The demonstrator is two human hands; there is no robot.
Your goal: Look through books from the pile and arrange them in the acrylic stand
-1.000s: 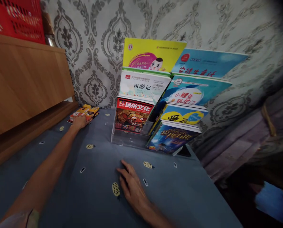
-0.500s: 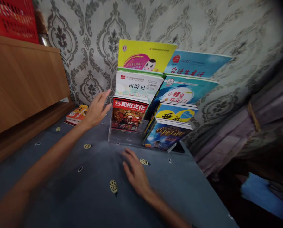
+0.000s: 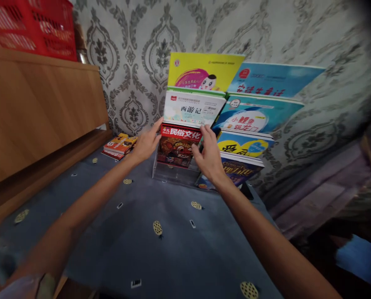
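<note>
A red book point(image 3: 178, 149) with white lettering and a mask picture stands in the front left slot of a clear stepped rack point(image 3: 176, 173). My left hand point(image 3: 146, 143) is at its upper left edge, fingers stretched out and thumb apart. At the upper right edge, my right hand point(image 3: 211, 155) has its thumb over the cover and its fingers along the side. Behind stand a white book point(image 3: 190, 107) and a yellow book point(image 3: 204, 68). Blue books point(image 3: 275, 79), a teal book point(image 3: 257, 114) and a yellow-and-blue book point(image 3: 244, 143) fill the right column, above a dark blue book point(image 3: 243, 170) partly behind my right wrist.
A small pile of books point(image 3: 120, 145) lies left of the rack on the blue patterned cloth point(image 3: 179, 249). A wooden cabinet point(image 3: 42, 112) with a red basket point(image 3: 48, 31) on top bounds the left. Patterned wallpaper point(image 3: 132, 95) is behind, and a curtain point(image 3: 325, 199) hangs at right.
My right hand has risen from the cloth to the red book's right edge. My left hand has come to its left edge. The view has shifted somewhat.
</note>
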